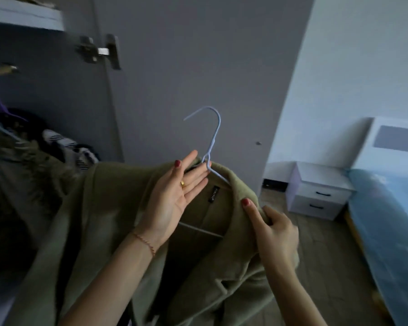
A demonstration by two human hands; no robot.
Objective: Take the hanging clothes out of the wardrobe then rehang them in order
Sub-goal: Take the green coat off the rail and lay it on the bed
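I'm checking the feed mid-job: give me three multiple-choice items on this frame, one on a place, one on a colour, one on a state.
1. Where is the nightstand?
A. right of the wardrobe door, beside the bed
B. inside the wardrobe
C. on the bed

2. What colour is the coat?
A. red
B. olive green
C. white

3. What is the right hand doing?
A. hanging idle
B. pinching the coat's collar
C. opening a drawer

Answers: 1 A, it stands by the bed; 2 B, the cloth is olive; 3 B, thumb and fingers clamp the collar while the left hand lies open at the hanger.
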